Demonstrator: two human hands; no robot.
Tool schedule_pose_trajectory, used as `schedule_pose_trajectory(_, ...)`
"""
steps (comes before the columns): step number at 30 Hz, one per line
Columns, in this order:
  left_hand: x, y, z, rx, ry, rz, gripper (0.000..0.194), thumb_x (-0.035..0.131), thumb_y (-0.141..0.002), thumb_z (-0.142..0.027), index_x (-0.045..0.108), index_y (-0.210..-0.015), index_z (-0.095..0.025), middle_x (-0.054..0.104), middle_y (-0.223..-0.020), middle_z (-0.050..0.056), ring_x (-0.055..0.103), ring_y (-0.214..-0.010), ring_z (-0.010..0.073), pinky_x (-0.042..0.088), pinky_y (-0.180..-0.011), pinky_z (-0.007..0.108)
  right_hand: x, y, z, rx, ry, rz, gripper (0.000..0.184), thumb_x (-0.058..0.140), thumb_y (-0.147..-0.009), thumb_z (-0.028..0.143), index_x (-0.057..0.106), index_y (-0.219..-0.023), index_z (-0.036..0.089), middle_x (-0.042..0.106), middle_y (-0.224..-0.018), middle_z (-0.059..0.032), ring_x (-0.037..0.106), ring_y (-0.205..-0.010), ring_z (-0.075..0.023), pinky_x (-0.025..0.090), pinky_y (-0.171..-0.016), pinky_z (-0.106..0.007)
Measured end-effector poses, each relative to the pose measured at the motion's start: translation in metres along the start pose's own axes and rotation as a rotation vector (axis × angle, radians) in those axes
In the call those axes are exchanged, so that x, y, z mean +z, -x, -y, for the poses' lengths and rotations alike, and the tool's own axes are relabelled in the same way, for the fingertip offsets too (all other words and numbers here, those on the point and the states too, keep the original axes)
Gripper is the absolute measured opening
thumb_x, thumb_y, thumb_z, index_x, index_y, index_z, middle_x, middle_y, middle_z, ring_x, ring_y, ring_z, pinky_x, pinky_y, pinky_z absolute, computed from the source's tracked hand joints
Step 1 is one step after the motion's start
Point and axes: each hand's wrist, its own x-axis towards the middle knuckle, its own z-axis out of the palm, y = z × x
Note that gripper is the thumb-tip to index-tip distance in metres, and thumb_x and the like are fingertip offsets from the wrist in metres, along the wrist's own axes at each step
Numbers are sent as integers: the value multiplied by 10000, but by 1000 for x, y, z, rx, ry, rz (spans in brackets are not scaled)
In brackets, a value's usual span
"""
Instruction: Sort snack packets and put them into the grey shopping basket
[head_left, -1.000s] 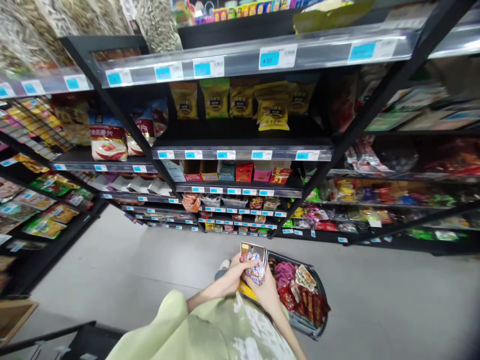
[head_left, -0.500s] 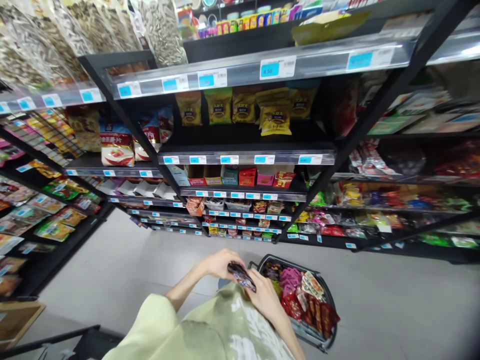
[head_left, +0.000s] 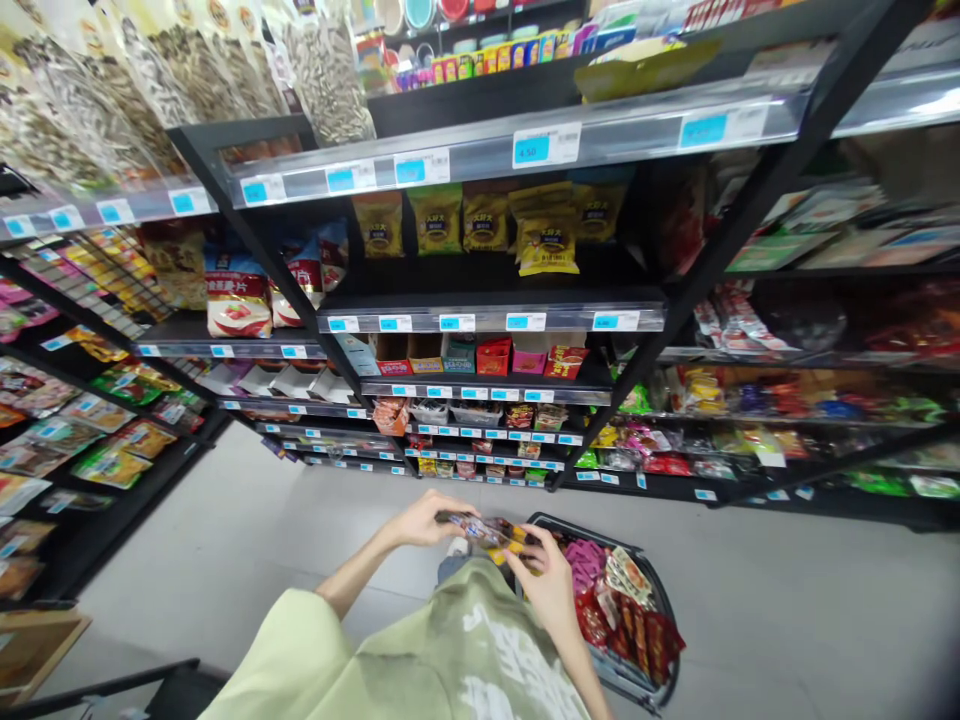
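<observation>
Hands (head_left: 426, 520) parted, gripping glossy packaging (head_left: 484, 532).

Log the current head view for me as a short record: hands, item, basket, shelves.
left hand: grips one end of a dark-and-yellow snack packaging bundle
left hand point
right hand: fingers on the bundle's other end
held item: snack packaging bundle, blurred; packet count unclear
basket: black shopping basket beside the right forearm, holding purple packets and red packets
shelves: yellow snack bags above small open boxes
</observation>
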Motion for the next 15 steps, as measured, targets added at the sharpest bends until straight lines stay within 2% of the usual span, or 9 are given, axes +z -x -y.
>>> schedule_pose_trajectory(3, -40, -8, 7, -25, -93, -175, 362, 648, -858, -342, 716, -1191, -216, 742, -1162, 76, 690, -1080, 244, 483, -986, 305, -9, -1, -13, 73, -107, -38, 409, 688, -816, 478, 596, -1085, 184, 716, -981, -104, 724, -791, -241, 594, -668, -325)
schedule_pose_trajectory(6, -88, -24, 15, -38, -208, -461, 363, 655, -850, -327, 710, -1183, -194, 734, -1183, 64, 669, -1120, 246, 462, -1043, 333, -15, 2, -31, 88, -182, -82, 426, 702, -794, 517, 602, -1030, 177, 704, -1015, -118, 728, -758, -247, 599, -612, -324)
schedule_pose_trajectory(9, -132, -45, 23, -23, -337, -718, 392, 632, -871, -310, 677, -1229, -157, 716, -1219, 77, 659, -1137, 230, 462, -1053, 315, -15, 7, -46, 94, -192, -81, 434, 714, -779, 534, 609, -998, 174, 702, -961, -106, 727, -713, -246, 588, -565, -312)
schedule_pose_trajectory(12, -164, -66, 32, 3, -481, -789, 396, 558, -918, -267, 636, -1284, -139, 677, -1289, 88, 627, -1195, 211, 442, -1080, 297, -13, 14, -53, 105, -173, -59, 439, 722, -765, 553, 622, -963, 174, 711, -904, -98, 728, -682, -250, 577, -540, -305)
schedule_pose_trajectory(15, -186, -83, 37, -55, -659, -727, 433, 502, -926, -182, 597, -1349, -196, 603, -1396, 57, 569, -1276, 217, 437, -1086, 312, -14, 18, -54, 95, -158, -61, 449, 727, -748, 574, 640, -931, 173, 720, -877, -100, 731, -671, -259, 574, -536, -308)
